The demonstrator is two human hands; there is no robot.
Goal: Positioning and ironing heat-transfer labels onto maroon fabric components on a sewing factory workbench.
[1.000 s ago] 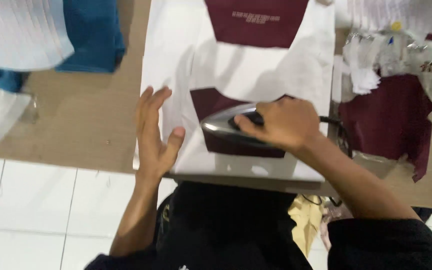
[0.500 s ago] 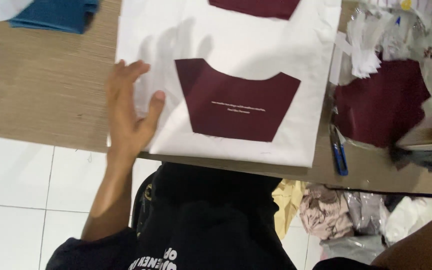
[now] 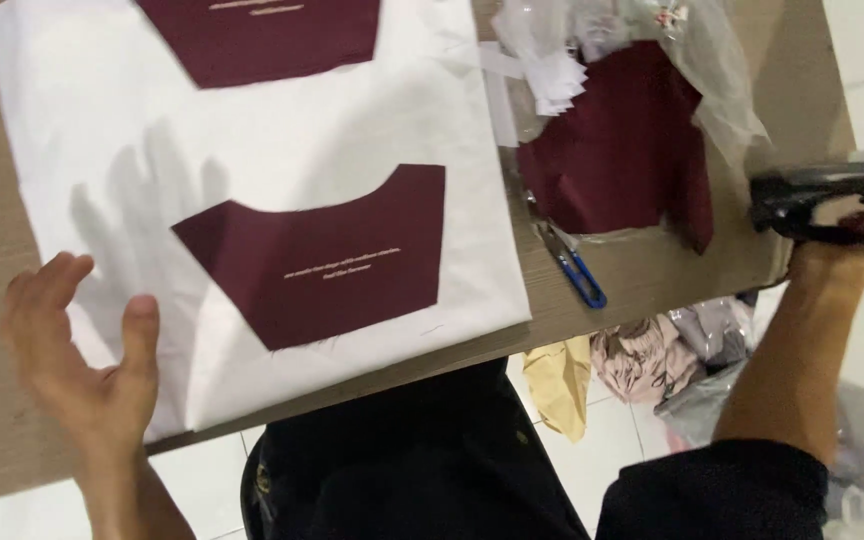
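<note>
The bench (image 3: 652, 285) carried a white cloth (image 3: 282, 150) spread flat, its near edge running along the bench's front edge. A maroon panel (image 3: 322, 260) lay on it, long axis left to right, just right of the left hand (image 3: 82, 360), which rested open and empty at the cloth's corner. The right hand (image 3: 852, 262), well off to the right past the bench edge, gripped a dark iron (image 3: 832, 200). Blue snips (image 3: 572, 265) lay between.

The white cloth (image 3: 252, 150) on the light brown table (image 3: 652, 270) has two dark red patches (image 3: 322, 260) with tiny pale writing. Near the table's right edge lie more dark red cloth (image 3: 622, 150), white paper scraps (image 3: 552, 80) and blue-handled snips (image 3: 577, 270). The iron (image 3: 832, 200) is shiny black.
</note>
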